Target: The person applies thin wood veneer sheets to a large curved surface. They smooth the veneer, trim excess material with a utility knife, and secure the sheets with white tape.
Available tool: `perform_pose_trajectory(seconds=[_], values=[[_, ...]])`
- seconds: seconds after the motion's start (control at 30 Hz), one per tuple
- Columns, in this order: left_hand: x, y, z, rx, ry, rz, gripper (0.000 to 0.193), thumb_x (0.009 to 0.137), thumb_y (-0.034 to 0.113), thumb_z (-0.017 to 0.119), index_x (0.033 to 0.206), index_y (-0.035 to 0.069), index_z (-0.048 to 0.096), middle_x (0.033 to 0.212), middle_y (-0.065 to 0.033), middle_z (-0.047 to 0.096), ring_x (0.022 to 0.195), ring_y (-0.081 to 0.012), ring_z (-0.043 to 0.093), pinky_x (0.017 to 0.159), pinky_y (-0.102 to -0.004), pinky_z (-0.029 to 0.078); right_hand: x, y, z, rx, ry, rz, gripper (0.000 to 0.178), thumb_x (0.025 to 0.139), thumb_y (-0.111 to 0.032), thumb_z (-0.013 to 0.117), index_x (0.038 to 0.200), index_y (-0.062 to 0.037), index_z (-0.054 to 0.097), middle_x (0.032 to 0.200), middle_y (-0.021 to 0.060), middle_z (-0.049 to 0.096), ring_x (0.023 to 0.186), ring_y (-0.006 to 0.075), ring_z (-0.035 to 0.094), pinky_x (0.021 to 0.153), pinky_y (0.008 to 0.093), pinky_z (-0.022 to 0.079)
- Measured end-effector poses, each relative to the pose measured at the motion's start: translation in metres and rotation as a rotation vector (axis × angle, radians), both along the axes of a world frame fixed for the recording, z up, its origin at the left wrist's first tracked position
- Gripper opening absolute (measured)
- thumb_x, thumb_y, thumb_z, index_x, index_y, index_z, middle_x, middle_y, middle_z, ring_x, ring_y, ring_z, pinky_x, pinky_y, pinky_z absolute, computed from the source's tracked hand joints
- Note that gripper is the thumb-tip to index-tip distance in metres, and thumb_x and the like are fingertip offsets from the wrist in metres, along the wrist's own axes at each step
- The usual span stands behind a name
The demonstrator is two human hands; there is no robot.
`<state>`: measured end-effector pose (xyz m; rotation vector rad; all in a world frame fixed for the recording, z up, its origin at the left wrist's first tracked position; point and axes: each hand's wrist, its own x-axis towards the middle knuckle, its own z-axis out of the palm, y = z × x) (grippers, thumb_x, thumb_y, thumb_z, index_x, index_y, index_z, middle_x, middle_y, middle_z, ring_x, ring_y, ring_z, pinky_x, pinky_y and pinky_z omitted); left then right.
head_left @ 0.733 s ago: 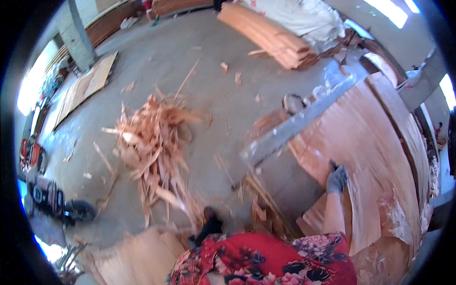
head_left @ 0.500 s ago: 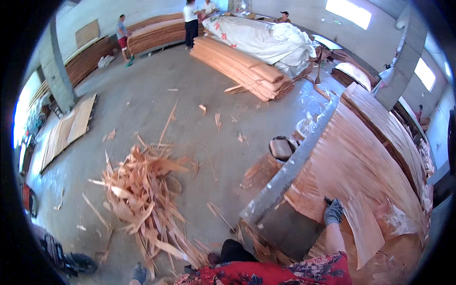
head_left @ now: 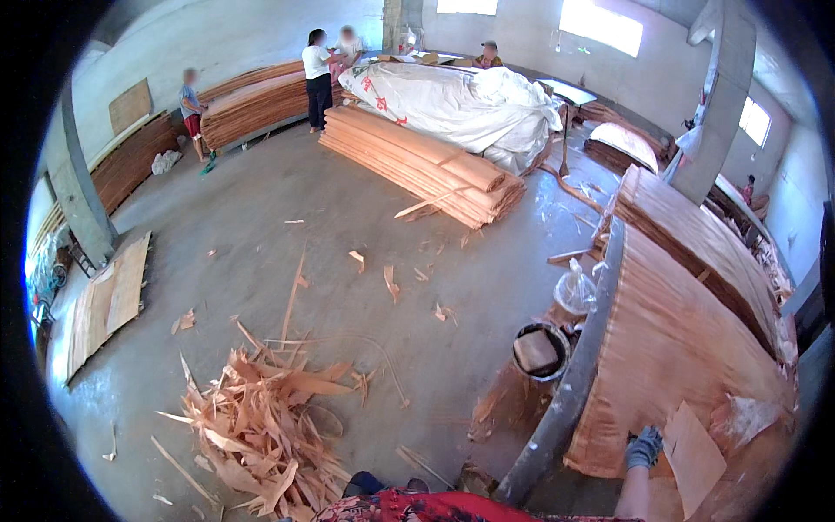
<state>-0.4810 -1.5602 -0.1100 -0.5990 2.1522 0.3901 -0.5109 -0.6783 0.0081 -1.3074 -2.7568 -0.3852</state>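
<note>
My right hand [head_left: 644, 449], in a grey glove, is over the near edge of a wide reddish-brown wood veneer sheet [head_left: 670, 348] on the stack at my right. Its fingers look curled, with something small and dark at their tips that I cannot make out. Just right of the hand, a loose, paler veneer piece [head_left: 693, 457] lies at an angle across the near edge. A whitish torn patch [head_left: 746, 418] shows on the veneer farther right. My left hand is out of the picture.
Veneer scraps [head_left: 261, 426] are heaped on the floor at left. A round pan [head_left: 540, 351] stands beside the table's grey edge [head_left: 574, 383]. Rolled veneer [head_left: 417, 165] lies ahead, beside a white tarp [head_left: 452, 96]. Several people [head_left: 317, 78] stand at the back; a pillar [head_left: 713, 113] rises at right.
The view has tilted up and turned, so the floor heap sits lower. My left hand has left the picture. The right hand stays at the veneer's near edge, beside the loose piece.
</note>
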Motion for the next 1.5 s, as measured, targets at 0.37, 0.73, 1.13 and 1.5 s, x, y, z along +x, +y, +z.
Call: perform_pose_trajectory(seconds=[0.37, 0.73, 1.13, 1.5], values=[[-0.242, -0.119, -0.019, -0.013, -0.153, -0.323, 0.059, 0.083, 0.042, 0.047, 0.129, 0.005, 0.045, 0.117, -0.0208, 0.059, 0.108, -0.0341, 0.057, 0.091, -0.0443, 0.045, -0.048, -0.125, -0.012, 0.032, 0.044, -0.077, 0.054, 0.07, -0.025, 0.068, 0.117, -0.0043, 0.051, 0.126, 0.0177, 0.049, 0.123, 0.0329, 0.041, 0.104, 0.0452, 0.03], [-0.531, 0.016, 0.024, -0.025, 0.182, -0.588, 0.066, 0.083, 0.046, 0.049, 0.135, 0.005, 0.04, 0.118, -0.0246, 0.057, 0.11, -0.0395, 0.054, 0.096, -0.0452, 0.041, -0.181, -0.132, 0.011, -0.068, 0.383, -0.044, 0.035, 0.075, -0.016, 0.067, 0.106, -0.0056, 0.055, 0.105, 0.0127, 0.059, 0.101, 0.0317, 0.055, 0.086, 0.0427, 0.041], [-0.721, 0.337, 0.047, 0.012, 0.102, -1.297, 0.068, 0.082, 0.05, 0.053, 0.137, 0.014, 0.039, 0.118, -0.021, 0.058, 0.106, -0.0373, 0.058, 0.09, -0.0434, 0.045, -0.312, 0.006, -0.008, -0.029, 0.617, -0.232, 0.033, 0.079, -0.023, 0.065, 0.107, -0.0093, 0.053, 0.112, 0.0105, 0.057, 0.104, 0.0289, 0.054, 0.087, 0.0414, 0.04], [-0.784, 0.763, 0.033, 0.648, 0.575, -1.553, 0.036, 0.085, 0.027, 0.058, 0.118, 0.011, 0.058, 0.087, -0.0187, 0.065, 0.081, -0.0376, 0.062, 0.071, -0.0444, 0.049, -0.341, 0.002, -0.024, 0.014, 0.335, -0.324, 0.033, 0.084, -0.025, 0.056, 0.111, -0.006, 0.053, 0.122, 0.0139, 0.052, 0.112, 0.032, 0.048, 0.092, 0.0441, 0.036]])
